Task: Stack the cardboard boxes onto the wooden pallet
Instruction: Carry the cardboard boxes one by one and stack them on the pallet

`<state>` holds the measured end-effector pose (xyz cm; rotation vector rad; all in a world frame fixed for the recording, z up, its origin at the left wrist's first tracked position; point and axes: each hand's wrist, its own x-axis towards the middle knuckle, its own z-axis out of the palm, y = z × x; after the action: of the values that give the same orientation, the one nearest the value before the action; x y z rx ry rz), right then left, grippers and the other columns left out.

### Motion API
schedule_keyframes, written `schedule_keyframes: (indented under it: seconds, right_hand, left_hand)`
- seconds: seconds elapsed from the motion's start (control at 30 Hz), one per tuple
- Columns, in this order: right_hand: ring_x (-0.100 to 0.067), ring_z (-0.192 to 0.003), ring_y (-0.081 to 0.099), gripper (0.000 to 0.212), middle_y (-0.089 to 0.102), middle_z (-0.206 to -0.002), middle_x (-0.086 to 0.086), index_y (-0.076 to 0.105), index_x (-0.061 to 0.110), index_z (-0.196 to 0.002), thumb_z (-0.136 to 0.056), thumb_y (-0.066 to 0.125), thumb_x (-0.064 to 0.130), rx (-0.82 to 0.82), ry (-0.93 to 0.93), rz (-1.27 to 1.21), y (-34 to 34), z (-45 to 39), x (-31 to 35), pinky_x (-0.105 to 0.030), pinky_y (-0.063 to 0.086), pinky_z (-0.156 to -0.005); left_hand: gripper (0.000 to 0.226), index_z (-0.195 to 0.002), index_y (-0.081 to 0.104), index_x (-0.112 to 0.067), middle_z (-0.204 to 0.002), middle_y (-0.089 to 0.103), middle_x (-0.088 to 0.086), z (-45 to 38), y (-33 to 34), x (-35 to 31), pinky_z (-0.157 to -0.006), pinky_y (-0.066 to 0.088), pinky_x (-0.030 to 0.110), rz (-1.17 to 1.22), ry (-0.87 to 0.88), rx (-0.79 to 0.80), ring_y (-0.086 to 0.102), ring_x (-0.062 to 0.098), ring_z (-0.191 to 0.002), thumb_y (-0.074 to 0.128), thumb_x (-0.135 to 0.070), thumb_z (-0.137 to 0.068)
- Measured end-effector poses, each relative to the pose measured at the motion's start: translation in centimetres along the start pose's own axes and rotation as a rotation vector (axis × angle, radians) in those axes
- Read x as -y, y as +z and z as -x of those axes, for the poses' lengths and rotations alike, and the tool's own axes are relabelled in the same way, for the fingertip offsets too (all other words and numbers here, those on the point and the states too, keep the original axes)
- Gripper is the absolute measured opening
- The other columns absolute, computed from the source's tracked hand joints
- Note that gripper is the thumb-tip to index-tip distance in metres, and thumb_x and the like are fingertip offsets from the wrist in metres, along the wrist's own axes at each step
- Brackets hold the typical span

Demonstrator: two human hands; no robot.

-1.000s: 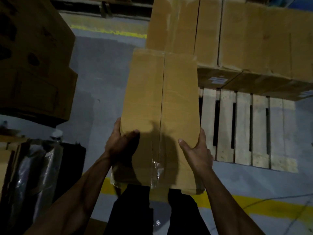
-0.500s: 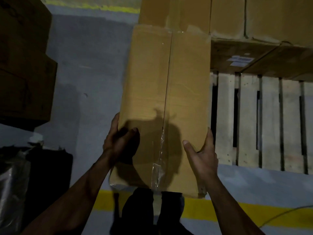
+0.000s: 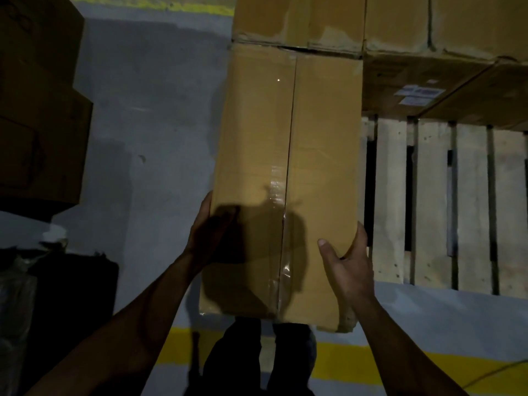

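Observation:
I hold a long tan cardboard box (image 3: 288,155), taped along its middle seam, lengthwise in front of me. My left hand (image 3: 210,235) grips its left side in shadow, and my right hand (image 3: 345,264) grips its right side with the thumb on top. The box's far end meets the row of stacked cardboard boxes (image 3: 400,21) at the back. The wooden pallet (image 3: 434,201) lies to the right, its pale slats bare in front of those boxes. Whether the held box rests on the pallet's left edge is hidden.
Dark cardboard boxes (image 3: 37,110) are piled at the left. A black bundle with plastic wrap (image 3: 57,295) sits at the lower left. A yellow floor line (image 3: 343,364) crosses near my feet, another yellow floor line (image 3: 160,5) runs at the far edge. Grey floor lies between.
The box has moved forward and slightly right, its far end now up against the stacked boxes beside the pallet. Both hands keep their grip.

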<state>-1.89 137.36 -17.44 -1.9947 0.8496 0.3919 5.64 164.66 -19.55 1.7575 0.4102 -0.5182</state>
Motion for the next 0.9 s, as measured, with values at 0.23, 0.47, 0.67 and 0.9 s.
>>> schedule_keyframes:
  seconds: [0.23,0.47,0.67,0.9]
  right_hand:
    - [-0.03,-0.13,0.046,0.083,0.047,-0.144,-0.002,0.019,0.033,-0.155,-0.09,0.068,0.044,0.042,0.0,-0.008,-0.8,-2.8,1.4,-0.046,0.036,-0.106]
    - [-0.029,-0.128,0.05,0.072,0.052,-0.139,-0.002,0.028,0.027,-0.152,-0.092,0.068,0.034,0.033,0.024,-0.052,-1.1,-4.0,3.5,-0.039,0.038,-0.102]
    - [-0.03,-0.133,0.047,0.082,0.049,-0.146,-0.003,0.025,0.028,-0.154,-0.088,0.069,0.049,-0.043,0.001,-0.071,-0.5,-10.0,8.3,-0.049,0.038,-0.111]
    - [-0.029,-0.127,0.051,0.081,0.054,-0.14,-0.002,0.032,0.027,-0.151,-0.085,0.072,0.051,-0.081,-0.03,-0.088,-0.3,-13.6,10.7,-0.04,0.04,-0.103]
  left_hand:
    - [0.066,-0.146,0.033,-0.036,-0.127,0.05,-0.02,-1.6,-0.9,-2.1,-0.087,0.042,0.015,-0.049,0.053,0.076,0.049,-0.01,-0.11,0.055,-0.056,-0.088]
    - [0.064,-0.144,0.041,-0.027,-0.133,0.055,-0.014,-3.4,-1.7,-3.4,-0.1,0.048,0.027,-0.032,0.024,0.098,0.054,0.005,-0.12,0.057,-0.053,-0.088]
    - [0.052,-0.149,0.034,-0.019,-0.142,0.051,0.003,-9.5,-0.4,-6.7,-0.103,0.045,0.037,-0.127,0.058,-0.043,0.053,0.021,-0.123,0.05,-0.031,-0.102]
    - [0.074,-0.15,0.025,-0.024,-0.13,0.05,-0.006,-13.5,0.3,-8.4,-0.1,0.047,0.04,-0.149,0.158,-0.019,0.054,0.018,-0.117,0.068,-0.036,-0.091]
